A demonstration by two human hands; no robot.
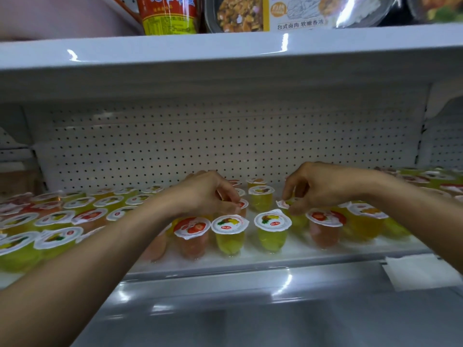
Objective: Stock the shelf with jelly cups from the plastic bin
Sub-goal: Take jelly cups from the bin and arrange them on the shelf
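Note:
Several jelly cups stand in rows on the white shelf (250, 259), yellow and pink ones with white foil lids. My left hand (205, 194) reaches in over the middle and pinches the lid edge of a pink cup (242, 205) in the second row. My right hand (323, 184) pinches the lid rim of a yellow cup (284, 204) just right of it. In front stand a strawberry cup (192, 236) and two yellow cups (229, 232) (272, 229). The plastic bin is out of view.
A perforated white back panel (200, 146) closes the shelf behind. The upper shelf (225, 51) hangs low overhead, holding a red-yellow can (167, 16) and packaged meals (275, 13). A clear price rail (250, 281) with a white tag (421, 271) runs along the front edge.

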